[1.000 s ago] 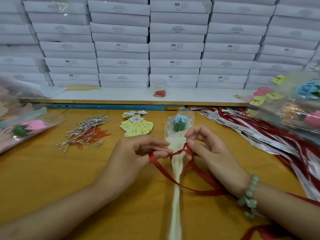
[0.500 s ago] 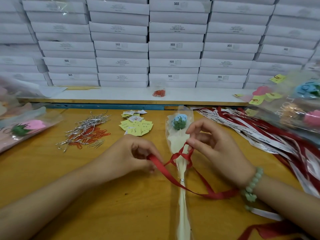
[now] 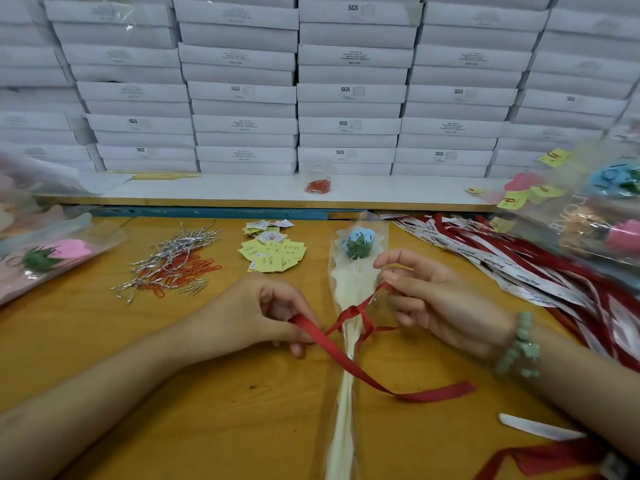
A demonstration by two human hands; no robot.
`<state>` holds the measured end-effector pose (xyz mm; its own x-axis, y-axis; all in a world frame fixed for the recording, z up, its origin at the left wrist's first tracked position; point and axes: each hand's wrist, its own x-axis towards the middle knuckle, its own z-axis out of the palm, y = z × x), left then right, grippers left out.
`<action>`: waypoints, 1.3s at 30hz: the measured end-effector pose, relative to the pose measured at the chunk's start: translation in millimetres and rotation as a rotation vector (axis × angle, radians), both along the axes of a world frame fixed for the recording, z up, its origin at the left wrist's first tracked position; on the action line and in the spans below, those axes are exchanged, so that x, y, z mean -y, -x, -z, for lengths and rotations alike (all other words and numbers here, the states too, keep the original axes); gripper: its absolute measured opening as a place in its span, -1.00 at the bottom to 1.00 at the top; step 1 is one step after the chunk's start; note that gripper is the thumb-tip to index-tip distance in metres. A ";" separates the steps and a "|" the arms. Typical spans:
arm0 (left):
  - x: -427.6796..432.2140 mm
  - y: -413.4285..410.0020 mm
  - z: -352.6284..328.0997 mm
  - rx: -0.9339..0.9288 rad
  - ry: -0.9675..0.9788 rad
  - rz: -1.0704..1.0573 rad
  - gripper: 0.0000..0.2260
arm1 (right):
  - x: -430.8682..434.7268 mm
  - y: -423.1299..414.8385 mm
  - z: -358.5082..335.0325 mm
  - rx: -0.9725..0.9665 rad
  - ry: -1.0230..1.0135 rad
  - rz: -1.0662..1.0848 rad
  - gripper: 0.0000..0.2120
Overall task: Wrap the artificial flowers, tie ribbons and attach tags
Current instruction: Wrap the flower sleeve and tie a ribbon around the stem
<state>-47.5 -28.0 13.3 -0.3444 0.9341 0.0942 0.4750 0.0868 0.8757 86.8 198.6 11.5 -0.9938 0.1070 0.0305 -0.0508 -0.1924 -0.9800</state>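
The hands have drawn apart, the left hand (image 3: 263, 313) curling its fingers round one end of the red ribbon (image 3: 322, 340) and the right hand (image 3: 443, 306) pinching the other, cinching the knot (image 3: 352, 311) onto the wrapped flower (image 3: 356, 242) lying mid-frame on the tabletop (image 3: 207, 393), so the tie seems nearly set.

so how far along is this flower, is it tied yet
Done: the blue flower sits inside its clear wrap, and the red ribbon is crossed round the stem. In hand: the left hand and right hand each pinch a ribbon strand. Left: no bow yet, and no tag attached; the yellow tags lie in their pile.
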 end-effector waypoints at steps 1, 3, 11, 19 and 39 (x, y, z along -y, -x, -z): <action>0.0 1.9 0.3 0.006 0.002 -0.007 -0.89 | -1.5 -0.2 -1.1 0.010 -0.049 0.017 -0.83; 0.5 5.5 1.1 0.017 0.003 -0.014 -0.89 | -4.5 -2.4 -3.4 -0.003 -0.383 0.076 -0.91; 1.1 8.0 2.0 0.091 -0.023 -0.026 -0.91 | 0.9 -11.0 -2.1 -0.030 -1.732 0.222 -0.91; -2.1 10.2 2.5 0.138 -0.260 -0.369 -0.81 | -2.0 -10.0 0.4 -0.091 -1.787 0.153 -0.85; -8.5 -19.4 5.3 -0.654 0.057 0.002 -0.76 | 9.9 -15.0 -3.1 -0.497 -1.737 -0.043 -0.80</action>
<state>-28.1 -19.5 7.9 -0.2314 0.9443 0.2340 0.9081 0.1234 0.4002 101.8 188.7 14.6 -0.8590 -0.3905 0.3310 -0.3941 0.9172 0.0594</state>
